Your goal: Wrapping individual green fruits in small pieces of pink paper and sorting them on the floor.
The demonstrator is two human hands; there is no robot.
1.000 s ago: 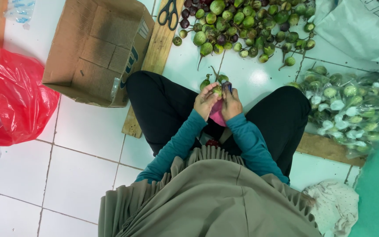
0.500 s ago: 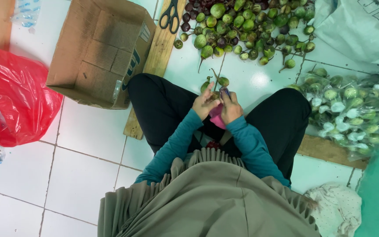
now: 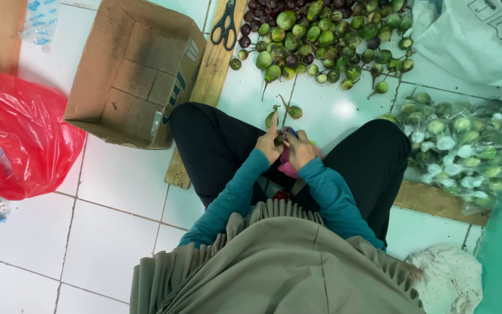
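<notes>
Hands: 2, left hand [image 3: 270,145] and right hand [image 3: 299,150], grip closed together on 1 small round green eggplant [image 3: 279,138] above the lap; 2 stemmed eggplants [image 3: 286,111] lie on glossy floor tiles [image 3: 111,232].

The small green eggplant [image 3: 279,139] is held between both hands, just above the lap, at the centre of the view. It is round, dark green, and mostly covered by the fingers; its stem end is not discernible. A pink object [image 3: 289,166] lies directly below it, at 5 o'clock, partly under the right hand [image 3: 301,150]. The left hand [image 3: 269,145] grips the eggplant from 9 o'clock, the right hand from 3 o'clock.
</notes>
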